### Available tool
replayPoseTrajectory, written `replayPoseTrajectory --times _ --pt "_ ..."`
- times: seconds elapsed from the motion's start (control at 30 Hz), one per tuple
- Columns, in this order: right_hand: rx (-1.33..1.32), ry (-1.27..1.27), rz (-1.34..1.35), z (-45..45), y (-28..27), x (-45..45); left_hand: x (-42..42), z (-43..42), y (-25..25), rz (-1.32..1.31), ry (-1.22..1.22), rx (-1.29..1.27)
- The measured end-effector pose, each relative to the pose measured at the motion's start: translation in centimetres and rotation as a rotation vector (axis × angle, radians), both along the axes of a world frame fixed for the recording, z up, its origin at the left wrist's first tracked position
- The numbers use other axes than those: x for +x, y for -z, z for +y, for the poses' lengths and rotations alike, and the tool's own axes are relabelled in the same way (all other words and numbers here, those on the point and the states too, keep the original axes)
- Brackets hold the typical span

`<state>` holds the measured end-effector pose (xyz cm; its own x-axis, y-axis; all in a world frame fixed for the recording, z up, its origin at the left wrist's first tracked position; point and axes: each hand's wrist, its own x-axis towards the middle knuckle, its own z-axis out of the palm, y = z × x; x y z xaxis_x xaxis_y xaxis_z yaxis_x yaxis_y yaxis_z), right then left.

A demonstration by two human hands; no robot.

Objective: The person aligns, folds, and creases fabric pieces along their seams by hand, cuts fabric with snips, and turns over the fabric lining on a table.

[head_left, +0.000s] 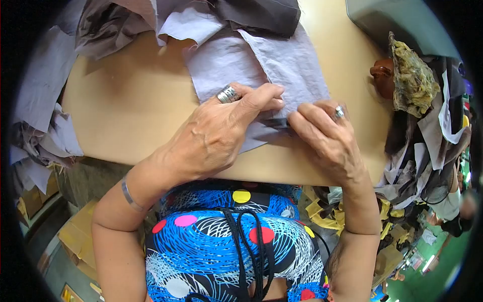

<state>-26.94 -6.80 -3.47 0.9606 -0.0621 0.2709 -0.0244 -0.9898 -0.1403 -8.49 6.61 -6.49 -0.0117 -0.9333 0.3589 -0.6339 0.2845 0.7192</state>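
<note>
A piece of pale lavender cloth lies on the table before me, with a frayed seam edge running down its middle. My left hand, with a wide silver ring, pinches the cloth near its lower end. Close by on the right, my right hand is closed around a slim dark tool, whose blurred tip points left beneath my left fingers. Its exact kind is hard to make out. A lower corner of the cloth hangs toward the table's front edge.
Lavender and dark brown cloth pieces are heaped at the back. More cloth drapes over the left edge. A grey bin, a brown cup-like object and a yellowish rough pad stand at right, beside hanging scraps.
</note>
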Motion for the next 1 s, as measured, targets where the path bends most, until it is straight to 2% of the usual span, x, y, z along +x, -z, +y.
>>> replayPoseTrajectory --times 0.1,0.23,0.27,0.4,0.5,0.53,0.63,0.67,0.77,1.0 --pt "-0.026 -0.060 0.090 0.2 -0.5 -1.5 -0.1 0.0 -0.1 -0.002 0.013 -0.039" --pt "0.267 -0.105 0.016 -0.5 -0.4 -1.9 -0.2 -0.1 -0.3 -0.025 0.002 -0.020" --pt "0.286 -0.032 -0.033 -0.1 -0.5 -1.5 -0.2 -0.1 -0.3 -0.007 0.005 -0.008" --pt "0.102 0.035 -0.019 0.7 -0.5 -0.3 -0.1 -0.1 -0.1 -0.003 0.024 -0.011" --pt "0.339 0.024 0.150 0.0 -1.9 -1.7 -0.2 0.4 -0.6 -0.055 0.044 0.032" --pt "0.493 0.039 0.060 -0.2 -1.5 -2.3 -0.5 0.6 -0.7 -0.080 0.030 0.019" --pt "0.784 0.434 0.057 0.6 -3.1 -2.9 -1.5 0.8 -1.0 -0.155 0.069 -0.027" --pt "0.913 0.544 0.077 0.8 -3.2 -2.7 -2.2 1.1 -1.1 -0.315 0.055 -0.041" --pt "0.712 0.491 0.029 1.5 -1.9 -2.0 -3.9 1.6 -1.2 -0.545 0.028 -0.074" --pt "0.417 0.356 0.060 2.1 -1.4 -1.3 -3.9 1.8 -0.7 -0.576 0.031 -0.108"
